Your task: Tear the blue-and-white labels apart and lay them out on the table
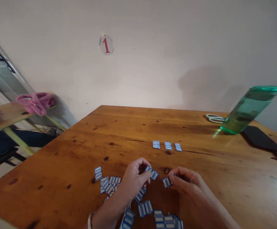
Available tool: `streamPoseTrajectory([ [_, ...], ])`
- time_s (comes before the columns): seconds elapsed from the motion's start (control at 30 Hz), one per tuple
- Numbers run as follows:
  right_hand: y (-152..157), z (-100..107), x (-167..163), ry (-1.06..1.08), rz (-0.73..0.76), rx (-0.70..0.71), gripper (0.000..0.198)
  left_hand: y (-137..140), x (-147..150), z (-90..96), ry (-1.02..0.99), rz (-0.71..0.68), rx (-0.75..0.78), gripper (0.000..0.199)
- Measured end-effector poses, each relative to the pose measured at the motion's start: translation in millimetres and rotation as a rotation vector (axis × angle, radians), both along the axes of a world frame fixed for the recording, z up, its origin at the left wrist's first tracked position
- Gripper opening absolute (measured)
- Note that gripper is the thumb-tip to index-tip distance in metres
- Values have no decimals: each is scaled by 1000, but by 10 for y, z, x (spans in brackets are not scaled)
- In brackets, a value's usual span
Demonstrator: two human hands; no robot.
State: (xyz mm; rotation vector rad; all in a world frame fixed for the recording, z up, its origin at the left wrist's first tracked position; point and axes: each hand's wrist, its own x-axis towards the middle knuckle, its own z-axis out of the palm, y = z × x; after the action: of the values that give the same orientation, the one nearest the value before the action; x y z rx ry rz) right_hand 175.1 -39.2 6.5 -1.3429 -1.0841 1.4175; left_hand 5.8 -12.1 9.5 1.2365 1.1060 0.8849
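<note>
Between thumb and fingers my left hand pinches a small blue-and-white striped card, raised above the wooden table. My right hand pinches another striped card a short way to the right; the two cards are apart. Around and under my left forearm lies a loose spread of similar cards, some overlapping. More of them lie close to me at the bottom of the view. Farther out, three striped cards lie in a spaced row. What is printed on the cards is too small to read.
A green translucent bottle stands at the back right, beside a black flat object and a white coiled cable. The wooden table meets the wall behind. At left, a pink cloth lies on another table.
</note>
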Motion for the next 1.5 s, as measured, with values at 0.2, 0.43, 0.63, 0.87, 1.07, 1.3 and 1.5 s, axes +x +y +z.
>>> streamPoseTrajectory([
  [0.2, 5, -28, 8, 144, 10, -3, 23, -19, 33, -16, -240, -17, -175, 20],
  [0.43, 17, -163, -26, 230, 25, -42, 23, -8, 43, -61, -342, -17, -254, 22],
  [0.63, 14, -173, -41, 187, -60, -37, 28, -2, 56, -50, -223, 92, -184, 14],
  [0.87, -21, -59, -82, 174, -68, 25, 28, -32, 92, -20, -331, 121, -210, 17],
  [1.07, -9, -106, -90, 168, -68, -33, 30, -32, 115, -50, -324, 116, -214, 22],
  [1.3, -2, -129, -102, 234, -48, -54, 32, -55, 183, -14, -309, 72, -212, 11],
  [1.5, -51, -106, -202, 106, -77, 84, 31, -43, 214, -72, -247, 73, -98, 14],
])
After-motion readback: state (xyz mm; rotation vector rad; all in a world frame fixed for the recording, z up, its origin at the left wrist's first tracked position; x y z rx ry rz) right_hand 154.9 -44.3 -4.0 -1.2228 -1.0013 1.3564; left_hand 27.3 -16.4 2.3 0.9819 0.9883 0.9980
